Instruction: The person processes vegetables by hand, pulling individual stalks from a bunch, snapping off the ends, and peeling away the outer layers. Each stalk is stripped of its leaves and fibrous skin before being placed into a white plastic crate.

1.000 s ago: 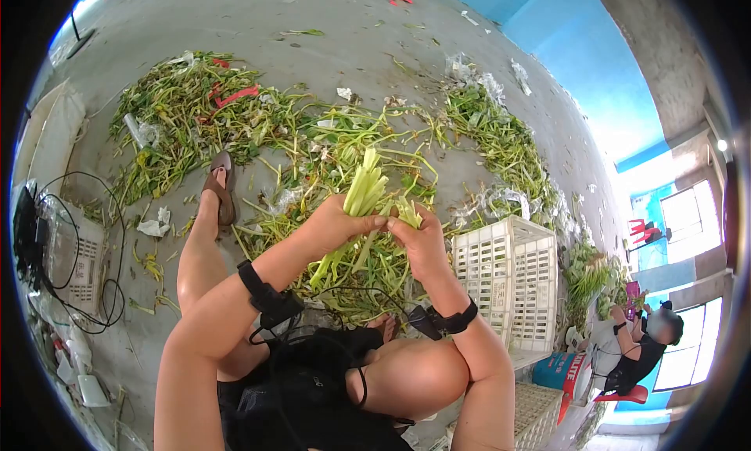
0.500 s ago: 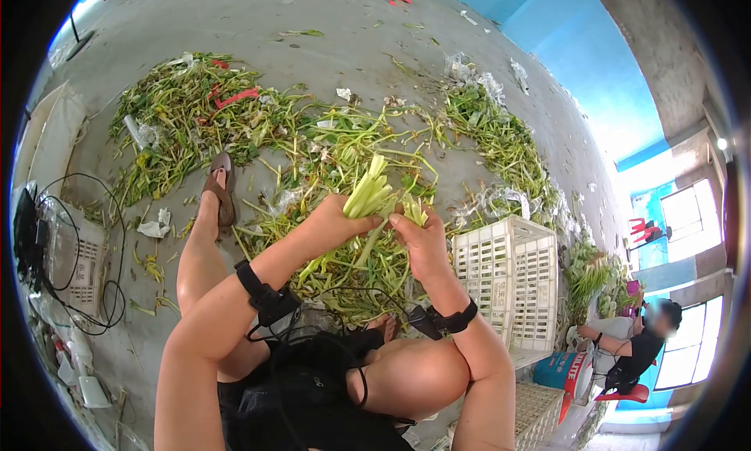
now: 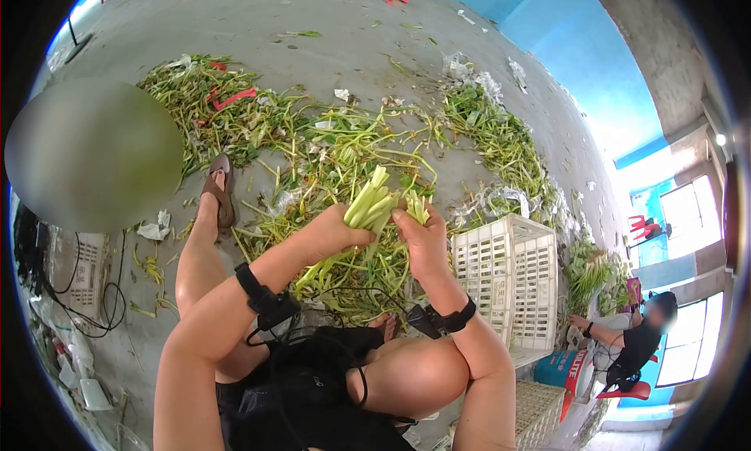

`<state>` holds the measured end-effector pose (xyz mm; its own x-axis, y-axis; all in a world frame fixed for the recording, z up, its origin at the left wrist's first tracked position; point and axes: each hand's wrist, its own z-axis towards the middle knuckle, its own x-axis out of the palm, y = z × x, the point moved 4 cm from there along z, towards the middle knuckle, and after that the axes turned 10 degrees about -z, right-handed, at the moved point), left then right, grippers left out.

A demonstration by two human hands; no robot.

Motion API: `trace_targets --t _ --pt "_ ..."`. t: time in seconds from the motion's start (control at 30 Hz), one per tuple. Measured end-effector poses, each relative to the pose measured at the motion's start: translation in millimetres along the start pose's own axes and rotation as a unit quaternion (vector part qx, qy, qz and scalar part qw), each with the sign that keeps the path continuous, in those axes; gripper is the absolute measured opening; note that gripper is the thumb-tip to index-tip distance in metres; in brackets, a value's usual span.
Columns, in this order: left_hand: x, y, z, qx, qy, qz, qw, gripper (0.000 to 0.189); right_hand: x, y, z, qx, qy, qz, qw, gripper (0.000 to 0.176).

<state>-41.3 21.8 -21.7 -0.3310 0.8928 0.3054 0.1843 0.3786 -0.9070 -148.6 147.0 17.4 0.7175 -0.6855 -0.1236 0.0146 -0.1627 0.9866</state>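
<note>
stalk bundle (image 3: 374, 203) beside white crate (image 3: 508, 279)

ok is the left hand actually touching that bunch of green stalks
Touching. The head view shows the left hand closed around the bunch of green stalks, whose tips stick out above it.

grey concrete floor (image 3: 328, 13), blue wall (image 3: 579, 52), bright windows (image 3: 688, 208).

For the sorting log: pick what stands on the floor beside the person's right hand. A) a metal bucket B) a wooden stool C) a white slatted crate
C: a white slatted crate stands just past the right hand, which grips green stalks together with the left hand.
</note>
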Motion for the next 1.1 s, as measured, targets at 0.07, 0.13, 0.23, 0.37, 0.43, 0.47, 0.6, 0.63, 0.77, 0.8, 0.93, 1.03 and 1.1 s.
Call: trace_targets --t 0.07,0.13,0.23,0.37,0.43,0.47,0.6,0.63,0.77,0.8,0.93,1.03,1.1 --pt "-2 1 2 0.0 -0.009 0.015 1.0 0.029 1 2 0 -0.012 -0.004 0.021 1.0 0.021" --pt "-3 -7 -3 0.004 -0.036 0.031 0.999 0.028 3 7 0 -0.024 -0.001 -0.02 1.0 0.024" --pt "0 -9 -4 0.09 -0.058 0.024 0.994 0.026 5 5 2 -0.039 0.014 -0.144 0.989 0.029" --pt "-1 -9 -3 0.091 -0.063 0.036 0.993 0.026 5 -3 4 -0.016 0.031 -0.165 0.986 0.03" --pt "-1 -10 -4 0.089 -0.065 0.035 0.993 0.026 6 -5 3 -0.009 0.041 -0.121 0.992 0.027" --pt "-2 -10 -3 0.088 -0.066 0.031 0.993 0.026 7 -4 3 -0.014 0.043 -0.101 0.994 0.026" --pt "-5 -11 -4 0.053 -0.062 0.006 0.997 0.025 8 -4 4 -0.004 0.053 -0.05 0.997 0.022" --pt "-5 -11 -4 0.037 -0.06 -0.004 0.998 0.024 8 -3 4 0.001 0.052 -0.047 0.998 0.022" --pt "-2 -12 -3 0.065 -0.048 0.018 0.997 0.023 7 -3 3 0.012 0.053 -0.049 0.997 0.021" --pt "-1 -12 -4 0.068 -0.043 0.019 0.997 0.023 7 -5 3 0.013 0.054 -0.053 0.997 0.021" --pt "1 -11 -3 0.077 -0.039 0.018 0.996 0.024 6 -6 3 0.003 0.051 -0.055 0.997 0.021" --pt "2 -8 -1 0.072 -0.035 0.022 0.997 0.024 7 -5 3 -0.002 0.041 -0.045 0.998 0.021" --pt "0 -7 0 0.05 -0.031 0.055 0.997 0.025 7 -3 2 -0.002 0.032 -0.038 0.999 0.021"
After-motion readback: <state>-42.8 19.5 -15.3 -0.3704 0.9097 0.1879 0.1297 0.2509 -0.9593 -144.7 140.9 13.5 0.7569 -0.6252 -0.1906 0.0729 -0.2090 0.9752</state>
